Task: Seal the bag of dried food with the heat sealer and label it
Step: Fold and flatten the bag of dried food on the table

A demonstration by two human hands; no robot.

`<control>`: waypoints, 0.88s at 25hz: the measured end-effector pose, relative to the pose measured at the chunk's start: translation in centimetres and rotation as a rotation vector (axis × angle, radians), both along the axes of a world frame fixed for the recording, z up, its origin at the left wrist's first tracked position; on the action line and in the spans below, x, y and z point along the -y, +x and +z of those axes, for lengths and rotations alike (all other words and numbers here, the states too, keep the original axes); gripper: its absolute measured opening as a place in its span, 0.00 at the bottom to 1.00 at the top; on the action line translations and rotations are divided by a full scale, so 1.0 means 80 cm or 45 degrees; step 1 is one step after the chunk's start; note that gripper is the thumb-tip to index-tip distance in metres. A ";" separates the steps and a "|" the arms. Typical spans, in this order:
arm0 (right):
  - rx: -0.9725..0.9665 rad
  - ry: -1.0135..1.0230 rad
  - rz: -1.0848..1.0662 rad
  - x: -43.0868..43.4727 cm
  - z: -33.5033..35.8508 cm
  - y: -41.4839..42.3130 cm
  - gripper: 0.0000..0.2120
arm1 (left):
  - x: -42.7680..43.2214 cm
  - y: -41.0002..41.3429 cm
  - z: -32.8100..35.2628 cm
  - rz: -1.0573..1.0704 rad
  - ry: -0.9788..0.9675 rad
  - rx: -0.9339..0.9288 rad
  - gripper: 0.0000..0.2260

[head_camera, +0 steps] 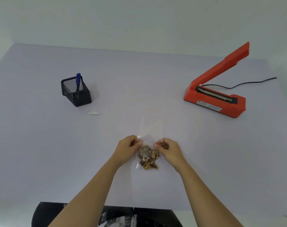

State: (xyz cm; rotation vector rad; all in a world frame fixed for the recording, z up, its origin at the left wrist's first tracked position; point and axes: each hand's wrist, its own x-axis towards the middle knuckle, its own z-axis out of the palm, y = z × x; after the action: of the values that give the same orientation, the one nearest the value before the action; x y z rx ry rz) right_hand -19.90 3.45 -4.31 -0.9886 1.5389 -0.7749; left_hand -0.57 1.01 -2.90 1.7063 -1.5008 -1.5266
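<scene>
The clear plastic bag of brown dried food (147,158) lies flat near the table's (41,145) front edge, centred. The left hand (128,149) and right hand (168,149) each pinch a side of the bag above the contents, fingers closed on the film, apparently to flatten the empty upper part for sealing. The orange heat sealer (216,99) stands open toward the right edge. A small white label (94,113) lies just before the black mesh holder (75,91) containing a blue pen (78,81), toward the left edge.
</scene>
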 end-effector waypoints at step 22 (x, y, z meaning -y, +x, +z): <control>0.240 0.106 -0.041 -0.010 0.009 0.010 0.08 | -0.025 0.010 -0.004 0.102 0.167 -0.266 0.07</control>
State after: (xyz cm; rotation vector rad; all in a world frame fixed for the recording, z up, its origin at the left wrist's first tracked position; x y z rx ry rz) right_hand -19.09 4.29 -3.55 -0.8076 1.4148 -0.7972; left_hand 0.22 2.98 -3.20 1.5986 -1.2377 -1.7341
